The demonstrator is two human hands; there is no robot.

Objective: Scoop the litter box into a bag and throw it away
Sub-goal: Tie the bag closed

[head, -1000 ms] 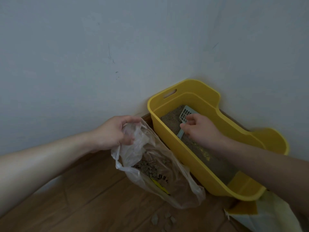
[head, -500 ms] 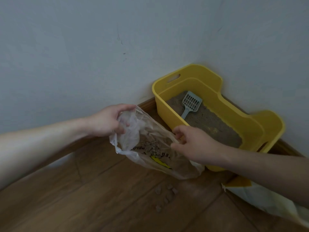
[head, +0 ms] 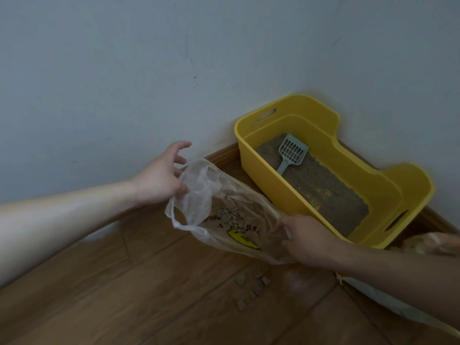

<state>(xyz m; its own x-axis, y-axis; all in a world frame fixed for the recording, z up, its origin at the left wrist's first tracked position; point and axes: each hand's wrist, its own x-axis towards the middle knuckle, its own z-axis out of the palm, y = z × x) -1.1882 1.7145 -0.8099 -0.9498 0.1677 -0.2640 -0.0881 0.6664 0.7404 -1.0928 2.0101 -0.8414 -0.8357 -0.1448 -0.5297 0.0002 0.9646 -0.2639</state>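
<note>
The clear plastic bag (head: 224, 215), with litter clumps inside, lies just left of the yellow litter box (head: 286, 195); the left hand (head: 159, 178) has its fingers spread, thumb against the bag's rim, though whether it pinches is unclear; the right hand (head: 308, 241) pinches the bag's side nearest the box; the grey scoop (head: 291, 154) rests on litter inside the box.

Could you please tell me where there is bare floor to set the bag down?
The floor left of the bag, out to the wall, is bare. Crowded: clumps lie just in front of the bag, the box fills the corner, and another sack lies at far right.
</note>
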